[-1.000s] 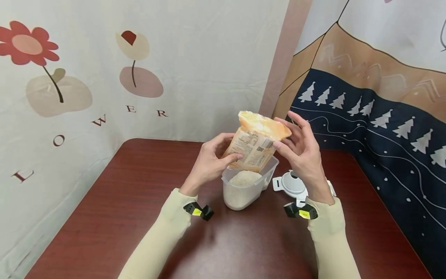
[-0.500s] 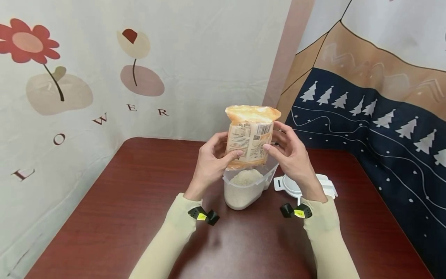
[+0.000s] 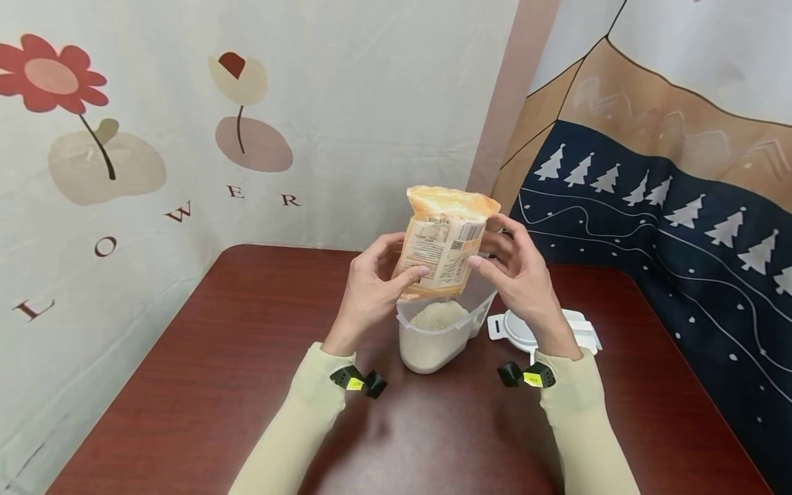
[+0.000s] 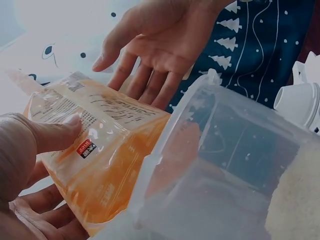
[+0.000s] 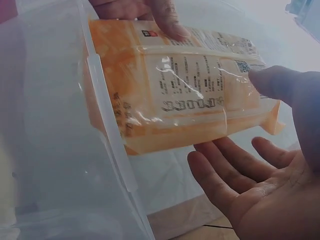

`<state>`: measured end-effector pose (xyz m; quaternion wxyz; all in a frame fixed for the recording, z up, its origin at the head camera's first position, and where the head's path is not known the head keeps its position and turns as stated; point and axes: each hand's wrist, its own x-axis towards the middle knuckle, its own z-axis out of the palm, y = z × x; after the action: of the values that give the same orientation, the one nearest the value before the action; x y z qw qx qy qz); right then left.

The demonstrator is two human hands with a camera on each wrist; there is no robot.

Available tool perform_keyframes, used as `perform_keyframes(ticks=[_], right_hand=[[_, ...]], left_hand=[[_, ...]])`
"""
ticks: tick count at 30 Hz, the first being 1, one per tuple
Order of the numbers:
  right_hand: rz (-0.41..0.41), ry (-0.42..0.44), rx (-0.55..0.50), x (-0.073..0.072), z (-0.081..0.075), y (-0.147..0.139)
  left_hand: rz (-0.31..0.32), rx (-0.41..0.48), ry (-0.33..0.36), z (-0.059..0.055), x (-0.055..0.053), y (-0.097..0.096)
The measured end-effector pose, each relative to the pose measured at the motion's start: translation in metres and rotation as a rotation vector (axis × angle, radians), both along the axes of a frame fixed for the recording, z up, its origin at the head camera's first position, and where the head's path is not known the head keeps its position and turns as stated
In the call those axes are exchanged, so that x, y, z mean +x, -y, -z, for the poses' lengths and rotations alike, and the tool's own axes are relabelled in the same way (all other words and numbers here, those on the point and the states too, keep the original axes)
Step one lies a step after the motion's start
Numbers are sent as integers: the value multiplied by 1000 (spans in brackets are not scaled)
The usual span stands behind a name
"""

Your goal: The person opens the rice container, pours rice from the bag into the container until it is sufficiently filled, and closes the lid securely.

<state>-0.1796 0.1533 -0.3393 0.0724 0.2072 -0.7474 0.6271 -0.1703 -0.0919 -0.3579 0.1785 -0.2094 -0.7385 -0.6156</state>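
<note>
Head view: orange bag (image 3: 439,256) leaning toward one o'clock, lower end by container (image 3: 436,335) rim; whether inside, cannot tell. Left hand (image 3: 365,287) at bag's nine o'clock, right hand (image 3: 524,278) at three.
Left wrist: left thumb and fingers clamped on bag; firm hold advisable, plastic looks slippery.
Right wrist: right fingers spread apart, contact unclear; closing them should steady bag.

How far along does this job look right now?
Done: white grain is already heaped in the clear container. In hand: the left hand grips a packet at the container's mouth, the right hand open beside it. Remaining, probably: finishing with the packet, then closing up, since the white lid lies on the table.
</note>
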Motion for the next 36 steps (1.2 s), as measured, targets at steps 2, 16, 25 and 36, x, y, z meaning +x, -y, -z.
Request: perform_keyframes(ticks=[2, 16, 25, 36], right_hand=[[2, 5, -32, 0, -1, 0], [36, 49, -27, 0, -6, -8], [50, 51, -152, -1, -7, -16], [12, 43, -110, -1, -8, -27]], left_hand=[[5, -1, -8, -2, 1, 1], [13, 15, -57, -7, 2, 6], [81, -3, 117, -4, -1, 16], [99, 22, 126, -5, -2, 21]])
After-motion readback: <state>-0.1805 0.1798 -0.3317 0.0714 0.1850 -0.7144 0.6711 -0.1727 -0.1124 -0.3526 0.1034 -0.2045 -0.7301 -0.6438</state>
